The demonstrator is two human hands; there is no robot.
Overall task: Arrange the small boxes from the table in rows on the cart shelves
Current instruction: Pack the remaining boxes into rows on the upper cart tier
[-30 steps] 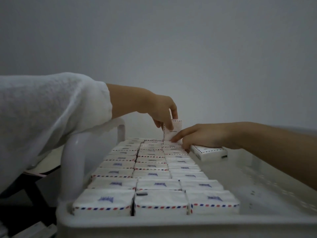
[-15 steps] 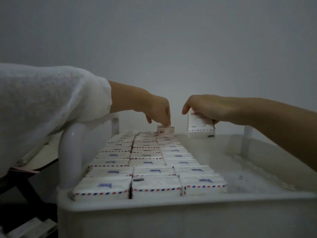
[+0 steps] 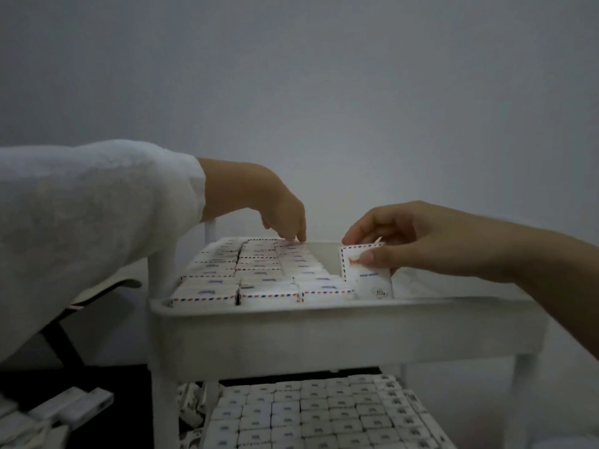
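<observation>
Dim grey light, soft focus, grainy shadows

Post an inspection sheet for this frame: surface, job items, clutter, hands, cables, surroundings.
Surface: top shelf, white tray; right part bare.
Job's things: flat boxes in three rows on it; upright box beside them, near end; lower-shelf boxes packed in rows.
Clutter: loose boxes off the cart, lower left.
Grippers: left hand fingertips touch the far flat boxes; right hand pinches the upright box.
Cables: nothing seen.
Surroundings: plain grey wall; dim light.
</observation>
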